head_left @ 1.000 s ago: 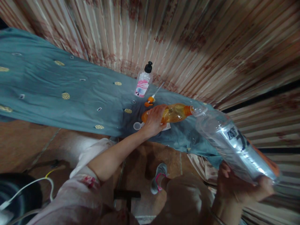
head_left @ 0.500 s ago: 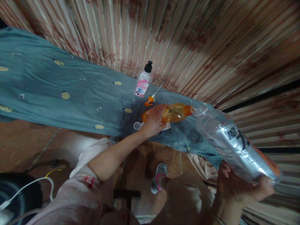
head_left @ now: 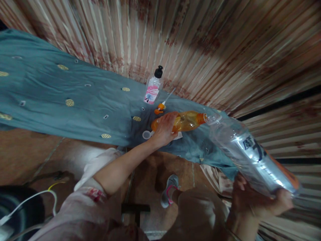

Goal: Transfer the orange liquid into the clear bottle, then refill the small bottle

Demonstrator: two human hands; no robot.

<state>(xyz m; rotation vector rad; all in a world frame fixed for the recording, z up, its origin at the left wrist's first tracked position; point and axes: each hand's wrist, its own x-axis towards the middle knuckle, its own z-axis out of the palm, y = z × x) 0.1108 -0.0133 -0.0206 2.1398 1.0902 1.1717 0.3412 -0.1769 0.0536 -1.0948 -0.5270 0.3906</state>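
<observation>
My left hand [head_left: 165,129] is closed round an orange see-through bottle [head_left: 187,121], whose open neck points right. In my right hand [head_left: 260,201] is a large clear plastic bottle [head_left: 250,154] with a silver label, gripped near its base and tilted so that its neck meets the mouth of the orange bottle. Whether liquid runs between them I cannot tell. Behind the orange bottle lies an orange pump head [head_left: 159,108] with a thin tube. A small clear cap [head_left: 146,135] rests by my left wrist.
A clear bottle with a pink label and black pump [head_left: 152,85] stands at the back of the blue cloth [head_left: 95,100]. A pleated curtain [head_left: 140,40] hangs behind. A black round object [head_left: 20,211] with a white cable is at lower left.
</observation>
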